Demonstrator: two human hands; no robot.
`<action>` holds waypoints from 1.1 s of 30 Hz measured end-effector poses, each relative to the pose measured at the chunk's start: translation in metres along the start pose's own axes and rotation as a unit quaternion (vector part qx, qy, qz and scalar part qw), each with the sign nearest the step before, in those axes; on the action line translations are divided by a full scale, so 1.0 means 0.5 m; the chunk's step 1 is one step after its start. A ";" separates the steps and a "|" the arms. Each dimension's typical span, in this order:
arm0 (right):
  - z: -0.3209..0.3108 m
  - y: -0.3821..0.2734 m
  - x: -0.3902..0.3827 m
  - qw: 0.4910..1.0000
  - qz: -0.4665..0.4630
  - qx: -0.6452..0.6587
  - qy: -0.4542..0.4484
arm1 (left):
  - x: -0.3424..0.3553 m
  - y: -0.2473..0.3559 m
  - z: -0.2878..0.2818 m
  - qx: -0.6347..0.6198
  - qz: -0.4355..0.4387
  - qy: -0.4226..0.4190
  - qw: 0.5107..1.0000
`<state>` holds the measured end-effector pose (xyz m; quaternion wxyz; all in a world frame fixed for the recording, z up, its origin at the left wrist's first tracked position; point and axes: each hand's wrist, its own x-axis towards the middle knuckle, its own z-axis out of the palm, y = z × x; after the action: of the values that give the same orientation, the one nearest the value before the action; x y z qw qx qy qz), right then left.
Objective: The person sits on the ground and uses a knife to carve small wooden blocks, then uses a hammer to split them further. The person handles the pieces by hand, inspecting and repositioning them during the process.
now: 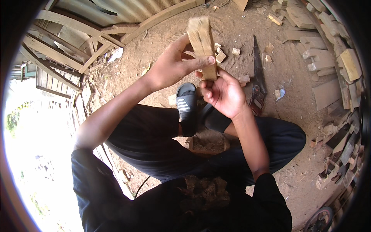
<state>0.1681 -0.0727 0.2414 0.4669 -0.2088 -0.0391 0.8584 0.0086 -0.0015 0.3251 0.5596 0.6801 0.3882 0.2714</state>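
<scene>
A short, thick piece of wood point(201, 38) is held up in front of me, its upper end slightly blurred. My left hand point(170, 65) grips it from the left, with the thumb across its near face and the other fingers partly hidden behind. At its lower end, my right hand point(228, 94) has the palm turned up and the fingers curled against the wood. On the ground to the right lies a handsaw point(256, 77) with a dark blade, its handle toward me. Small cut wood blocks point(220, 57) are scattered beyond my hands.
My sandalled foot point(186, 101) is below the hands, between my bent knees. Stacked wood offcuts point(326, 92) line the right side. Wooden frames point(65, 50) and a corrugated sheet point(135, 11) stand at the far left. Part of a wheel point(320, 218) shows at the lower right.
</scene>
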 end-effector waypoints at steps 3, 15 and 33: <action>0.003 0.004 -0.024 0.990 0.074 0.006 -0.118 | 0.008 0.013 0.020 0.026 -0.066 -0.015 0.997; -0.111 -0.050 -0.532 0.833 -0.244 -0.382 0.317 | -0.050 -0.045 -0.010 -0.007 -0.241 -0.093 0.966; -0.692 0.103 -0.226 0.509 0.083 -0.532 0.671 | 0.098 -0.365 0.078 0.443 -0.272 -0.275 0.809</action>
<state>0.3185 -0.2382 -0.0504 0.0815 -0.9344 -0.1462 0.3144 0.0263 0.0311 0.1357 0.3318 0.7672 0.4654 -0.2910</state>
